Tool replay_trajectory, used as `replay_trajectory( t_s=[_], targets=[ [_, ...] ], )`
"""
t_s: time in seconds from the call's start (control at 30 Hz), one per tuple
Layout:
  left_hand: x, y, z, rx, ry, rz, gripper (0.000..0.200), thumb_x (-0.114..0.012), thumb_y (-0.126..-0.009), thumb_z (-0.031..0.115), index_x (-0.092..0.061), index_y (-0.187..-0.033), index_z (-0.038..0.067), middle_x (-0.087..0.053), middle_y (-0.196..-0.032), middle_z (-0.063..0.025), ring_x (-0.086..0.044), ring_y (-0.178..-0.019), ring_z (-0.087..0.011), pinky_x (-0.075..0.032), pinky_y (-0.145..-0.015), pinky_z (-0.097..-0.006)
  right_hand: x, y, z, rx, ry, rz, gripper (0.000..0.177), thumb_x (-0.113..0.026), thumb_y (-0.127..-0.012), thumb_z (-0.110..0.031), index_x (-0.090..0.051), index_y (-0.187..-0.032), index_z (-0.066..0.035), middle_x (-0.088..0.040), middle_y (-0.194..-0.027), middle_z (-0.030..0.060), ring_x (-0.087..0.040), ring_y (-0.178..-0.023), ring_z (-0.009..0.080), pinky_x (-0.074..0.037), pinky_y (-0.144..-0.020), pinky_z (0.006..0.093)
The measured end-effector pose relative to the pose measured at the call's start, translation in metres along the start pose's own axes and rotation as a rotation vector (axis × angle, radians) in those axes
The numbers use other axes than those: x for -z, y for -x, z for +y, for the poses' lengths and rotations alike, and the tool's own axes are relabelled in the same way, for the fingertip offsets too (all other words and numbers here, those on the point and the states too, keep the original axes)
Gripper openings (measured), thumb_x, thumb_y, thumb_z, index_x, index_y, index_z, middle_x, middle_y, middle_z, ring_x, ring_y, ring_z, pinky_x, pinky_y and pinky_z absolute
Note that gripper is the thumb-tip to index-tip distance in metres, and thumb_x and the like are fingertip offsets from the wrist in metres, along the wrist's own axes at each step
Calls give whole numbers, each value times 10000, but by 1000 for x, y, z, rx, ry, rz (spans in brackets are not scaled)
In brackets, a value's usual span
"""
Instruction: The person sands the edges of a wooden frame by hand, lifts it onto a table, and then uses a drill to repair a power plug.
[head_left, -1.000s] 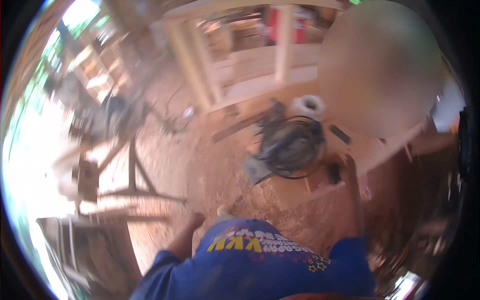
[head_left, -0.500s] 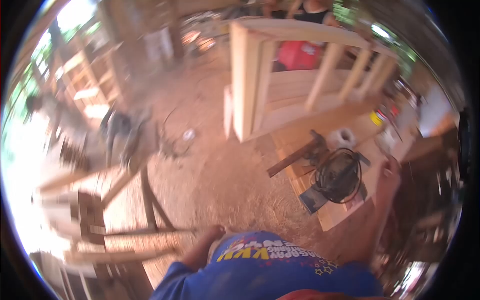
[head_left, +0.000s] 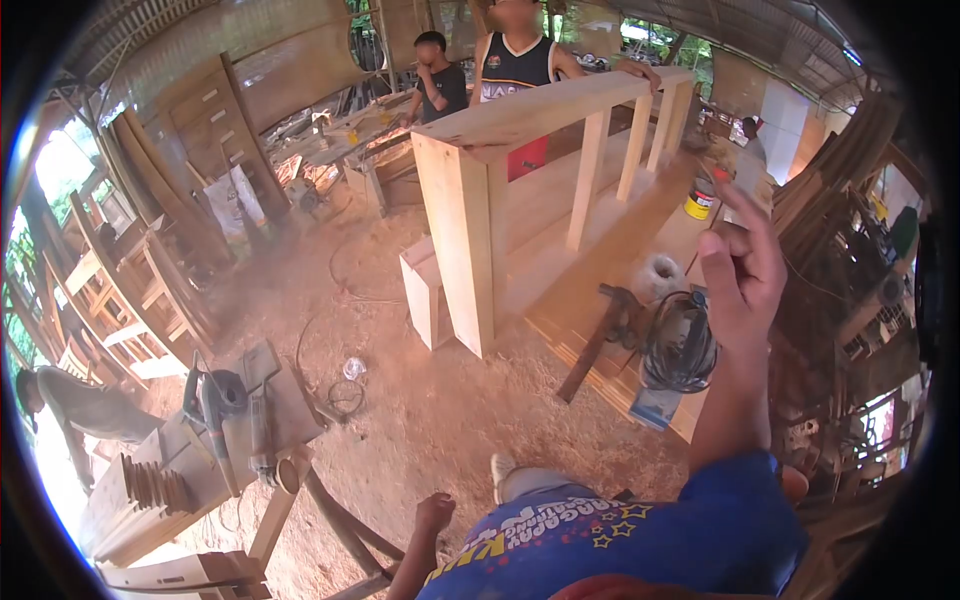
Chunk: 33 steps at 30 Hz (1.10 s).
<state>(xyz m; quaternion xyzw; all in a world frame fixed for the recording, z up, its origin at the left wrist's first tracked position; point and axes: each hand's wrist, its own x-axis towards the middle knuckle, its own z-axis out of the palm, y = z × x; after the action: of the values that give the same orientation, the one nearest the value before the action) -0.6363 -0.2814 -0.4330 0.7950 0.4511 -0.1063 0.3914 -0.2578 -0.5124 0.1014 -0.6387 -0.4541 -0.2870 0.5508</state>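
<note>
Right grip (head_left: 745,270) held up in front of the view, open: fingers upright and a little apart, thumb across the palm side, nothing clearly held. Possibly a small reddish thing at the fingertips, too blurred to call. Left grip (head_left: 435,512) low beside the thigh, curled shut, seemingly empty, well apart from any tool.

Nearest thing to right grip: power tool (head_left: 680,345), just below and beside the wrist in the view, lying on the plank table (head_left: 575,300) near its front edge. Not touched.

Judged good practice for work at this spot: come down onto the tool's body or handle, never the cord (head_left: 672,372). Free the loops before any lift, to avoid snagging on the timber offcut (head_left: 590,350) alongside. Feet planted firm, sawdust floor (head_left: 440,400) loose underfoot. Left grip kept away from the working end.

Look of the tool: dark, compact, mostly hidden under black cord wound round it in wide loose loops. Bluish flat plate (head_left: 655,408) poking out at the near end, overhanging the table edge. Type not certain from this angle. White roll (head_left: 657,272) just behind it, yellow can (head_left: 697,200) farther back.

Beyond: pale wooden frame (head_left: 500,200) standing upright, two people (head_left: 480,70) behind it.
</note>
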Motion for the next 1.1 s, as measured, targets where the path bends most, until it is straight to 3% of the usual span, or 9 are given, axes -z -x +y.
replay_trajectory(
  t_s=[0.07,0.1,0.3,0.4,0.57,0.67,0.7,0.9,1.1],
  targets=[
    [-14,-8,5,-31,24,-22,436,-655,-884,452,-725,-1202,163,-728,-1169,-155,-683,-1121,-342,-537,-984,-422,-26,-2,23,0,82,-61,350,-692,-936,-83,-654,-1283,-53,-442,-565,4,-434,-531,46,-350,-530,239],
    [-25,-13,2,-82,27,-82,435,-657,-882,454,-726,-1198,163,-732,-1159,-150,-685,-1115,-343,-539,-978,-423,-47,2,35,9,218,-34,158,-712,-921,-97,-716,-1071,-44,-427,-532,4,-414,-480,68,-335,-482,271],
    [2,-96,-41,-185,-10,-174,428,-670,-878,459,-728,-1191,172,-738,-1154,-129,-693,-1096,-348,-545,-966,-423,-114,-4,111,-51,273,-85,112,-737,-902,-138,-690,-930,-41,-464,-536,26,-391,-455,115,-329,-459,302],
    [60,-78,-17,26,-146,-256,410,-672,-884,440,-730,-1193,176,-734,-1180,-125,-698,-1089,-342,-546,-967,-419,-134,-25,136,-18,292,-103,159,-719,-915,-151,-684,-984,-12,-562,-684,69,-456,-582,140,-381,-555,299],
    [150,-140,1,167,-149,-17,414,-697,-883,418,-724,-1186,138,-756,-1085,-145,-712,-1051,-330,-559,-936,-415,-177,-74,161,206,223,-80,319,-680,-961,-230,-653,-1125,43,-644,-1031,137,-562,-897,220,-456,-829,347],
    [168,-169,28,198,-8,19,397,-666,-883,395,-733,-1182,144,-742,-1138,-158,-698,-1094,-339,-545,-974,-418,-199,-91,158,288,168,48,463,-638,-996,-359,-631,-1176,68,-620,-1162,174,-592,-1025,288,-458,-946,402],
    [159,-186,27,181,17,-4,391,-674,-881,395,-738,-1170,138,-744,-1131,-159,-707,-1077,-330,-547,-969,-416,-199,-97,157,292,221,53,632,-545,-1021,-515,-610,-1223,79,-598,-1225,216,-598,-1130,339,-459,-1012,427],
    [144,-251,39,-71,-218,-291,465,-663,-829,403,-738,-1215,154,-727,-1168,-178,-685,-1119,-372,-524,-1016,-431,-200,-115,157,327,3,-53,806,-387,-1013,-679,-587,-1292,51,-576,-1285,279,-574,-1203,383,-468,-1038,486],
    [204,-381,-4,-306,-418,-370,417,-642,-858,390,-746,-1180,145,-716,-1185,-185,-683,-1122,-353,-528,-1001,-430,-226,-122,116,319,170,-75,600,-432,-1031,-503,-602,-1223,39,-586,-1117,213,-582,-1054,314,-486,-894,421]
  ],
)
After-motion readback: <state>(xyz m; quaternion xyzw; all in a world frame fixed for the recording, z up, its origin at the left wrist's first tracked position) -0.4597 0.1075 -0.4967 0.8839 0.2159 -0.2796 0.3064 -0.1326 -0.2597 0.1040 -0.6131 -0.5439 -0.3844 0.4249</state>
